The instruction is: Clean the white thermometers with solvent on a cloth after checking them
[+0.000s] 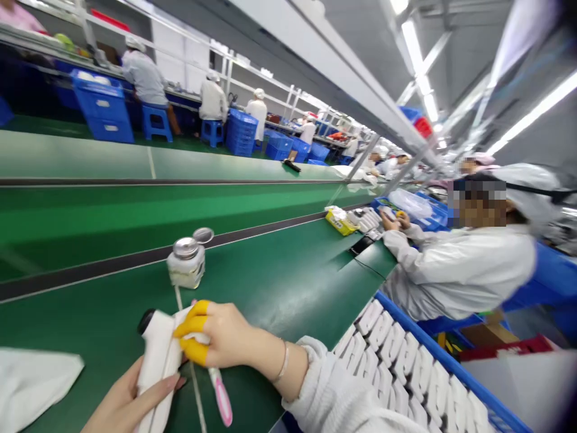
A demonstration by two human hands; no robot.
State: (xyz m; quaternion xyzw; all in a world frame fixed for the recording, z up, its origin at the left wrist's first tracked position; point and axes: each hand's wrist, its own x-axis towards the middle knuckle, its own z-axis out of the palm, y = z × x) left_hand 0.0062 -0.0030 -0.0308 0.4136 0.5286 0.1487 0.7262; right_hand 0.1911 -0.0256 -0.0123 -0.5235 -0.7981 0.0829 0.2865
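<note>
My left hand (133,394) is closed around a white plastic housing (157,343) with a black round end at its top, held tilted over the green bench. My right hand (220,334), with yellow finger cots on several fingertips, pinches a small white cloth (198,338) against the housing's side. Most of that cloth is hidden by the fingers. Under the right hand lies a toothbrush-like handle (222,397), pink and white, its upper part covered. Beyond both hands stands a clear dispenser bottle (186,263) with a metal top and its lid flipped up.
A white cloth (36,382) lies at the left. On the right, a blue crate (455,361) holds many white housings in rows. A co-worker (469,258) sits beyond it, near a yellow packet (341,221) and a phone (362,243). A green conveyor belt (112,216) runs behind the bench.
</note>
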